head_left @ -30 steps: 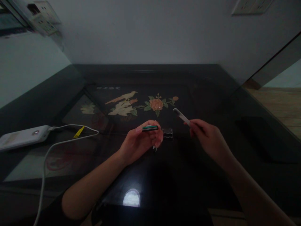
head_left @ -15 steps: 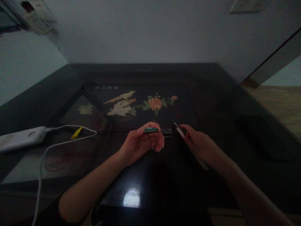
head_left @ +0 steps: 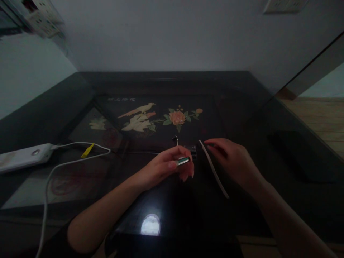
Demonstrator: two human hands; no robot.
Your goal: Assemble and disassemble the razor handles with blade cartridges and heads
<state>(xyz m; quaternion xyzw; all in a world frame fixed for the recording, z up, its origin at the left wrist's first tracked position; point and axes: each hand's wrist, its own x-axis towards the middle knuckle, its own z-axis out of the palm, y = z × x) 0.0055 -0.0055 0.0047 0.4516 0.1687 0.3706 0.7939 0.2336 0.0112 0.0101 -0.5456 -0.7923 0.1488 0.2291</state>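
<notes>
While the left hand (head_left: 161, 166) pinches a small green-and-silver piece (head_left: 184, 161) above the dark bench (head_left: 242, 107), the right hand (head_left: 232, 156) curls beside a slanting pale strip (head_left: 215, 172); whether its grip is clamped on the strip cannot be told. To the left lies a white power bank (head_left: 25, 157), any marking illegible, with a yellow tag (head_left: 87, 151) on its cable (head_left: 46, 200). Just behind the left hand, a glossy case (head_left: 194, 153) is partly hidden. Beyond, a bird-and-flower inlay (head_left: 176, 118) bears Chinese characters (head_left: 121, 99), the second 上, the last 花.

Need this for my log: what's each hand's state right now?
Left hand: closed, holding the green piece.
Right hand: by the white strip; whether it grips it cannot be told.
</notes>
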